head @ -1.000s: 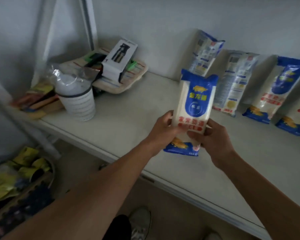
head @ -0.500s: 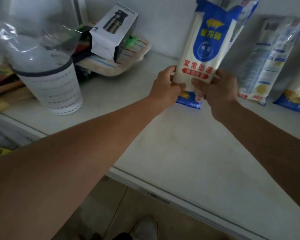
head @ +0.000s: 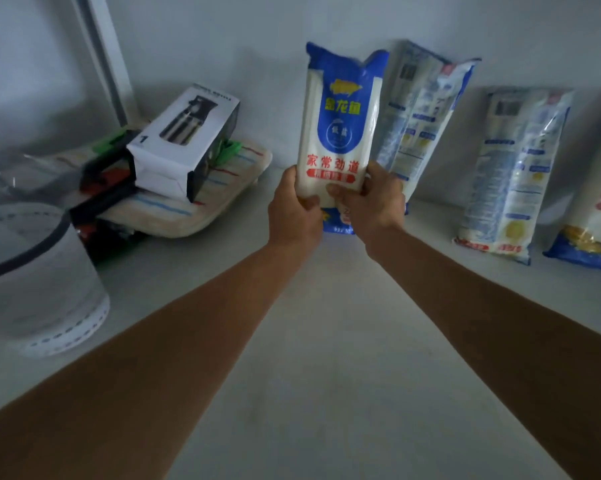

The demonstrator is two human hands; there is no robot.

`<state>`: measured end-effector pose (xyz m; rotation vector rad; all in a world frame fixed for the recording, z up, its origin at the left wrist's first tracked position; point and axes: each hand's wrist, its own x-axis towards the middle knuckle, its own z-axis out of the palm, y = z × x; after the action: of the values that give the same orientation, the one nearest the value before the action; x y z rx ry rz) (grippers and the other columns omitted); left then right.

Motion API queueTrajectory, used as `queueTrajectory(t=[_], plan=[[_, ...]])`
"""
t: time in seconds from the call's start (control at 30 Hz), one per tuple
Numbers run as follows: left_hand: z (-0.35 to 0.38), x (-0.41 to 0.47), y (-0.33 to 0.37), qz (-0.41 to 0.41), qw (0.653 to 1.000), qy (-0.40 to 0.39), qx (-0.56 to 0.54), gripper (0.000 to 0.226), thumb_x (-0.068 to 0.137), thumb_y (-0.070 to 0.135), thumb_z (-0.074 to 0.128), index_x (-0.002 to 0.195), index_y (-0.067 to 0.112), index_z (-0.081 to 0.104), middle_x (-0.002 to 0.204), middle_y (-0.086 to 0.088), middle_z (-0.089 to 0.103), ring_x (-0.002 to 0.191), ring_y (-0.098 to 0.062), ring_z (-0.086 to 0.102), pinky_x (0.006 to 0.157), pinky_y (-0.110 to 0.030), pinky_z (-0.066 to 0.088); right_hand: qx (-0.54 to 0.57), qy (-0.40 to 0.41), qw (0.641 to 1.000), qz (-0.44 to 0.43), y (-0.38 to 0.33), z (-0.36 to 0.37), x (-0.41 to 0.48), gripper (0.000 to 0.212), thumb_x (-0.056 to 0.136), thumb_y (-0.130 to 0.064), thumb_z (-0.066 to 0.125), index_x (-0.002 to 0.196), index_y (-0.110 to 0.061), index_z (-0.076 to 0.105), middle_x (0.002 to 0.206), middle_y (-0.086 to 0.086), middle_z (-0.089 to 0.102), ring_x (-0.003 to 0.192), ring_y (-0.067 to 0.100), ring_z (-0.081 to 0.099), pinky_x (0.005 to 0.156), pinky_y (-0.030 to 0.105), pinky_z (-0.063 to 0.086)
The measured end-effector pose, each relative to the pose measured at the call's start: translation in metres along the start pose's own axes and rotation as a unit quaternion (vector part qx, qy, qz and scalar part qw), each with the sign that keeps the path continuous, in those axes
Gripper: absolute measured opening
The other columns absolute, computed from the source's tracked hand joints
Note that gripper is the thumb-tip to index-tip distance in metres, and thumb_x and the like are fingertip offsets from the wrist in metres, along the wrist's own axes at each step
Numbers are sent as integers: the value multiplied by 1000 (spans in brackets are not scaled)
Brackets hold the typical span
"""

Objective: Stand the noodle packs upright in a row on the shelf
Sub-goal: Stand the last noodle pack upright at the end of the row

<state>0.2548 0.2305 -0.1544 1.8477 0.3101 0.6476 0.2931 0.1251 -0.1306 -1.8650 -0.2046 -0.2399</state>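
Observation:
A blue-and-white noodle pack (head: 340, 129) stands upright near the back wall, its front label facing me. My left hand (head: 293, 213) grips its lower left edge and my right hand (head: 371, 202) grips its lower right. Its bottom edge is at the white shelf (head: 326, 341); whether it touches I cannot tell. Right behind it a second noodle pack (head: 420, 116) leans on the wall with its back side out. Further right stand a third noodle pack (head: 513, 174) and a fourth pack (head: 593, 233), cut off by the frame edge.
At the left a white product box (head: 181, 147) lies on a padded cream mat (head: 202, 202) over black and green items. A white perforated bin (head: 32, 285) with a plastic liner stands at the near left. A white upright post (head: 108, 60) rises at the back left.
Both hands have carried the pack away from me, from above the shelf's front to the back wall, beside the leaning pack. The camera has moved closer to the shelf.

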Motion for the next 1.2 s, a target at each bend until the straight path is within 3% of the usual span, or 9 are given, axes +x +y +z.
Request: queueTrajectory(t=[0.23, 0.37, 0.53, 0.6, 0.67, 0.8, 0.93, 1.03, 1.2], plan=[[13, 23, -9, 11, 1000, 8, 0, 50, 89, 0, 57, 137, 12, 50, 126, -9, 66, 113, -24, 64, 97, -30, 52, -31, 15, 999, -16, 7, 9, 21, 23, 80, -18, 80, 96, -25, 66, 97, -2, 77, 85, 15, 74, 76, 37, 64], [22, 34, -2, 10, 1000, 2, 3, 54, 87, -1, 54, 139, 12, 49, 127, -10, 66, 115, -26, 63, 98, -33, 51, -48, 32, 998, -7, 4, 11, 34, 27, 83, -23, 78, 108, -20, 68, 99, -5, 75, 79, 9, 68, 50, 8, 49], [27, 48, 0, -7, 1000, -12, 13, 55, 86, -2, 54, 139, 12, 47, 128, -10, 65, 117, -26, 62, 92, -28, 46, -45, 32, 998, 7, 6, 16, 51, 28, 85, -23, 76, 111, -21, 66, 96, -8, 70, 69, 0, 58, 40, -1, 36], [29, 53, 2, -17, 1000, -9, 13, 51, 87, -1, 54, 136, 11, 48, 127, -11, 65, 116, -26, 62, 93, -30, 47, -42, 34, 998, 11, 7, 23, 59, 28, 83, -22, 77, 109, -22, 66, 97, -7, 72, 73, 2, 63, 55, 5, 50], [33, 62, 3, -29, 1000, 5, 7, 45, 88, 1, 55, 132, 10, 51, 125, -11, 66, 114, -27, 63, 92, -31, 48, -29, 40, 998, 26, 7, 29, 66, 29, 79, -22, 80, 105, -24, 67, 98, -4, 75, 85, 13, 71, 74, 30, 63], [35, 73, -1, -34, 998, 19, 42, 46, 89, 1, 54, 134, 9, 48, 123, -16, 64, 113, -32, 62, 93, -37, 50, -40, 50, 997, 41, 7, 39, 77, 33, 74, -24, 84, 104, -24, 69, 100, 0, 75, 94, 23, 72, 80, 40, 62], [42, 51, -5, 57, 990, 60, 118, 62, 87, 2, 56, 146, 6, 38, 141, -19, 47, 128, -34, 49, 103, -37, 42, -39, 52, 997, 48, 6, 40, 83, 34, 77, -26, 82, 107, -23, 68, 99, -1, 73, 91, 20, 71, 71, 27, 61], [45, 39, -6, 189, 970, 33, 146, 50, 85, 3, 57, 134, 4, 56, 138, -17, 50, 128, -33, 51, 105, -44, 44, -61, 47, 996, 52, 7, 40, 77, 28, 91, -26, 64, 118, -18, 65, 106, 4, 69, 95, 20, 64, 75, 24, 51], [32, 29, -1, 161, 969, -87, 168, 53, 80, -8, 57, 132, 6, 53, 142, -12, 44, 128, -31, 49, 93, -44, 52, -167, 66, 983, 33, 14, 22, 67, 20, 89, -24, 60, 103, -14, 69, 91, 2, 67, 76, 15, 64, 64, 20, 48]])
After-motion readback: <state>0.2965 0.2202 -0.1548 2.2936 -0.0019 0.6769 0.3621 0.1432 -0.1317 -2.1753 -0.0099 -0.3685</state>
